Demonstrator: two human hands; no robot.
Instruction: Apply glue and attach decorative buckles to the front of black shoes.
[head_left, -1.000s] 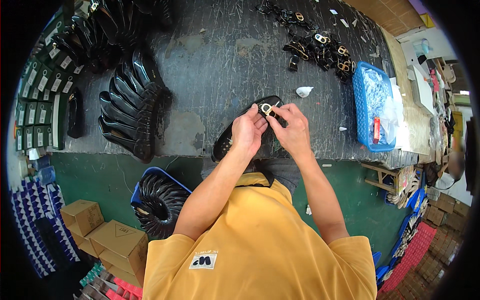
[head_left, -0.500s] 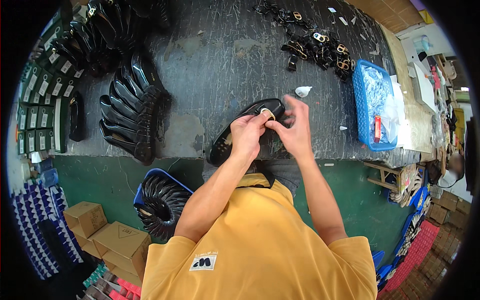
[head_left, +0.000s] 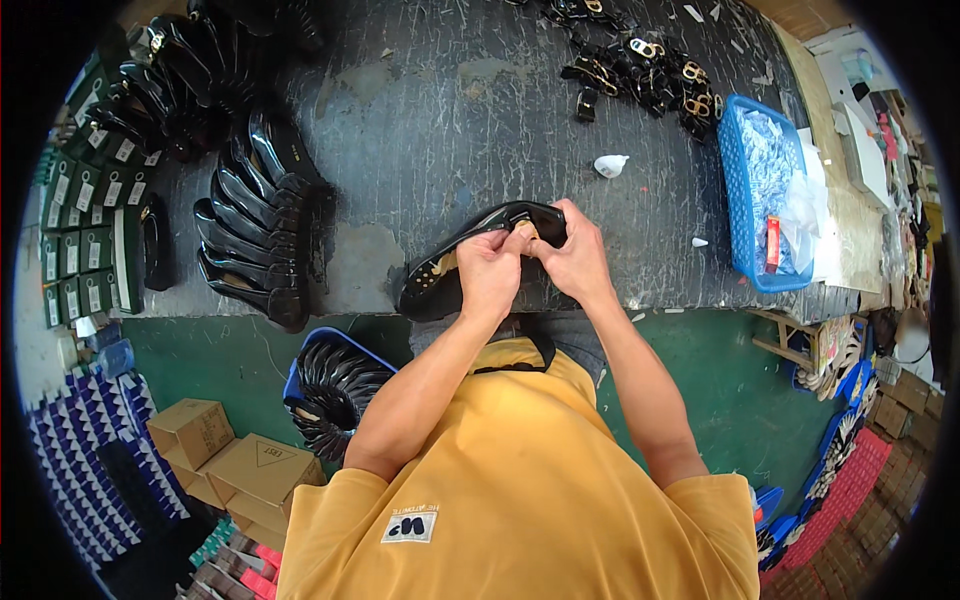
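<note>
Clearly both hands pinch at the toe opening of a black shoe (head_left: 470,262) on the bench (head_left: 420,130). Left hand (head_left: 488,272) should steady the shoe while right hand (head_left: 570,262) works its fingertips squarely in.

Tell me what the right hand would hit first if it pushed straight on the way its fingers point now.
The right hand points left, into the black shoe it already grips at the toe. Just past its fingertips sits the left hand, seemingly touching, so it would likely press shoe and left hand together; depth is unclear.
</note>
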